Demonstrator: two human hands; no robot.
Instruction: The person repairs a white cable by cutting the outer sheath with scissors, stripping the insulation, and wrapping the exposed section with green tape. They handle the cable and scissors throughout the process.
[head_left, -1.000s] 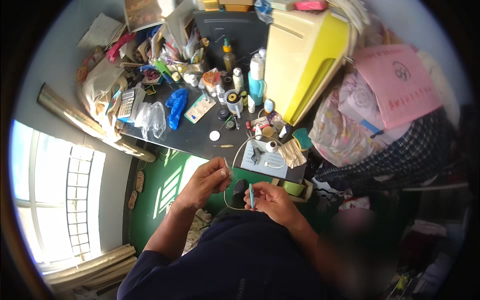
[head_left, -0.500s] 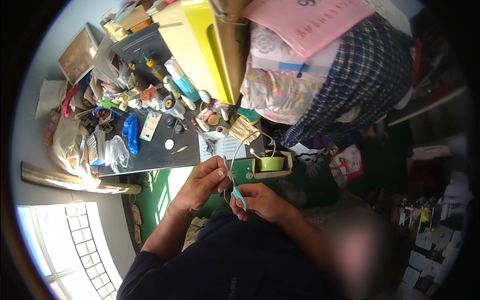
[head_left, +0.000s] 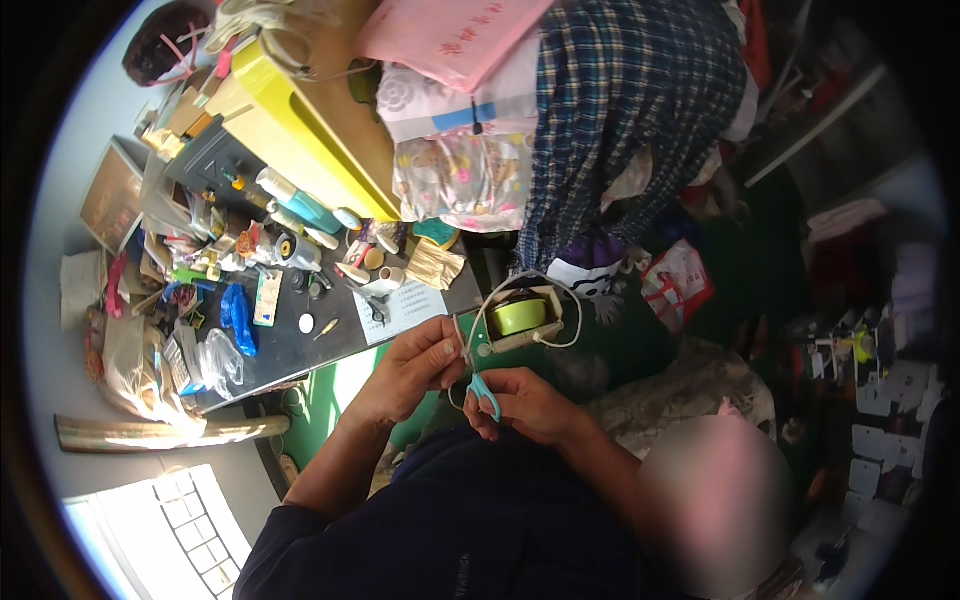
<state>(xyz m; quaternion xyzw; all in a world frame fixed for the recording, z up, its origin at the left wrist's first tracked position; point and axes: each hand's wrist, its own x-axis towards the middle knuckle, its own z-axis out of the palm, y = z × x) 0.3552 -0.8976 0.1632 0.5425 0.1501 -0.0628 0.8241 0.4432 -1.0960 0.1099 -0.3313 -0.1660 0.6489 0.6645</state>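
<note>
My left hand (head_left: 418, 368) is closed in a pinch on a thin whitish cable (head_left: 480, 310). From there the cable arches up and to the right, past a green round object, and another length hangs below my fingers. Close by, my right hand (head_left: 528, 402) grips a small pair of scissors (head_left: 486, 396) by the light blue handles. Their blades point up at the cable beside my left fingertips; whether they touch it is too small to tell. Both hands are held in front of my dark shirt.
A dark desk (head_left: 270, 368) crowded with bottles, jars and bags stands ahead on the left. The green round object (head_left: 520, 316) sits in an open box beyond my hands. Folded bedding (head_left: 465, 180) and a checked cloth (head_left: 630, 110) are piled farther back. A window (head_left: 165, 530) is at lower left.
The view has turned, so the desk and bedding appear farther left and tilted. Both hands keep their hold on the cable and scissors. The cable's loop now spreads farther right.
</note>
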